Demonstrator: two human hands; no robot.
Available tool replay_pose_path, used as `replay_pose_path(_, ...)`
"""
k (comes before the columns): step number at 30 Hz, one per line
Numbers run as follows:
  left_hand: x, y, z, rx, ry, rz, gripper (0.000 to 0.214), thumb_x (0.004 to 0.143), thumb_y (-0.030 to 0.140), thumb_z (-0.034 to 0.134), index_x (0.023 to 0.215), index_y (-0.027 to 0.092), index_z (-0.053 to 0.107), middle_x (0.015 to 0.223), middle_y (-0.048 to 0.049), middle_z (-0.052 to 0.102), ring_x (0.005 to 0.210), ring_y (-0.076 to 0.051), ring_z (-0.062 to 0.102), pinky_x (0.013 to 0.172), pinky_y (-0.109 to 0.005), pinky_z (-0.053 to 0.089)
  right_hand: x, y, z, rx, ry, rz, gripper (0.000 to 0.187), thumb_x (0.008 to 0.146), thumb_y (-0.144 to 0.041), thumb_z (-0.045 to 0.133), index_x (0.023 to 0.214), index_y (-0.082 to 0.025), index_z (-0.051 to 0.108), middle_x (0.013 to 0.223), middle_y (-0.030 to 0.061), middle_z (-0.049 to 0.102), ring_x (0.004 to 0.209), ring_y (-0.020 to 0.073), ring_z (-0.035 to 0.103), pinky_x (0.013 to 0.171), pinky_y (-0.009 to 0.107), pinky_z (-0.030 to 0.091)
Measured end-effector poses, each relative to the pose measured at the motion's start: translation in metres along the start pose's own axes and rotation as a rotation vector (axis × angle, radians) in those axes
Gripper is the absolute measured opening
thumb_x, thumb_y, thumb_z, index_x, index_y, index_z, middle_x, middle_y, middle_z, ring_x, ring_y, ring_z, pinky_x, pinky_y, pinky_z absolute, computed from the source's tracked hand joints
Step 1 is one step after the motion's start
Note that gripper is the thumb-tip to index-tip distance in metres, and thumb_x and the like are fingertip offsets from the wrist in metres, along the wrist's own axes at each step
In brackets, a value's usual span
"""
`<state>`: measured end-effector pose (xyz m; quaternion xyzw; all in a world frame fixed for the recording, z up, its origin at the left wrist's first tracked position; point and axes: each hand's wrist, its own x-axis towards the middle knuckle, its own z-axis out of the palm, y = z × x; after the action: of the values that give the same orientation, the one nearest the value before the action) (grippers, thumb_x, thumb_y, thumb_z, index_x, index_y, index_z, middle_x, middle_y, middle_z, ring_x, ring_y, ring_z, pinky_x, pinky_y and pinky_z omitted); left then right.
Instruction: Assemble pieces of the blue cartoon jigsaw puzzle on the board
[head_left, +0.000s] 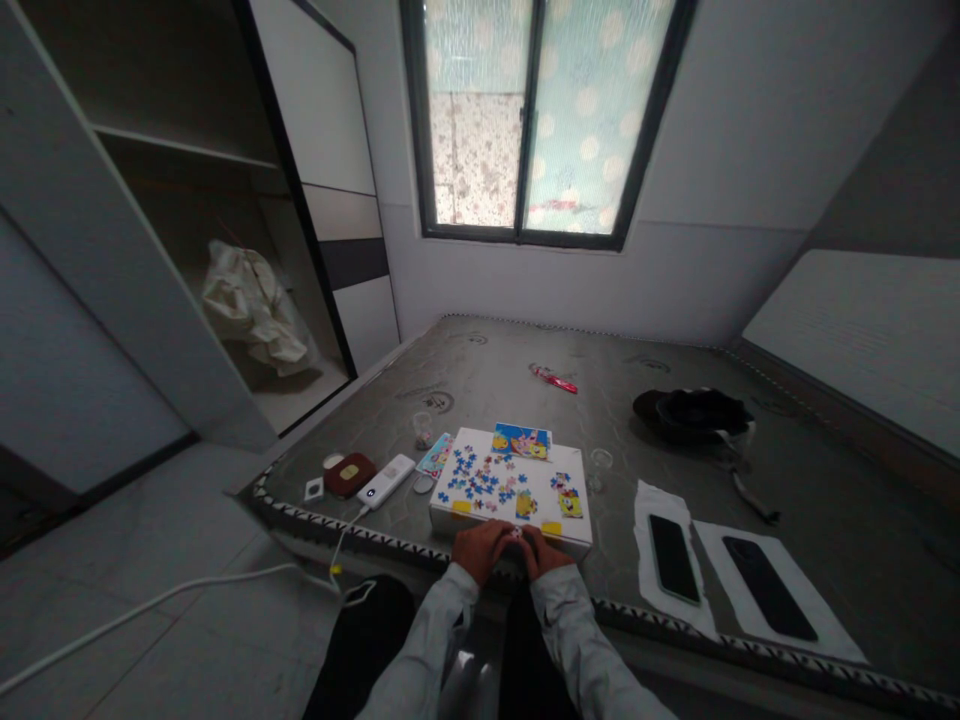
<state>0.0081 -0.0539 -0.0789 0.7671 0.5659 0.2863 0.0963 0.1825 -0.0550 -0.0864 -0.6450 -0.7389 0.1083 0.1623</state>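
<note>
My left hand [480,550] and my right hand [542,551] meet at the near edge of a white box [465,445]. Pinched between their fingertips is a small pinkish-white puzzle piece [516,534], partly hidden. Loose blue and pink puzzle pieces [480,478] lie scattered over the box top. Two partly joined yellow sections, one puzzle section [526,503] near the middle and another puzzle section [570,503] at the right, sit close to my hands. A cartoon picture card [521,441] rests at the box's far edge.
Left of the box are a white power bank [386,483] with a cable, a brown case [350,475] and a clear jar [423,430]. To the right stand another clear jar [600,468], two phones on white cloths, including a phone [673,558], and a dark cap [694,413].
</note>
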Motion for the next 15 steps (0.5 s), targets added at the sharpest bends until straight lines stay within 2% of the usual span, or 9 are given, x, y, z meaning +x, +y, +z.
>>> replay_pose_path(9,0.0009,-0.0051,0.0072,-0.003,-0.002,0.046,0.024,0.098,0.036,0.056,0.111,0.025,0.072,0.108,0.0000,0.079,0.098,-0.015,0.074,0.081,-0.021,0.056,0.0005,-0.0001,0.0037,-0.053,0.016,0.008,0.043,0.104,-0.048,0.034,0.129,-0.032,0.066,0.088,0.0006,0.079,0.075,0.0199,0.074,0.064,0.025,0.051)
replay_pose_path(15,0.0002,-0.0060,0.0083,-0.006,0.001,0.059,0.026,0.099,0.037,0.053,0.113,0.025,0.072,0.110,-0.0009,0.078,0.098,-0.014,0.074,0.083,-0.021,0.057,0.0012,0.0040,0.0071,-0.053,0.009,-0.009,0.043,0.103,-0.048,0.037,0.131,-0.030,0.065,0.088,0.0022,0.079,0.073,0.0221,0.074,0.062,0.027,0.050)
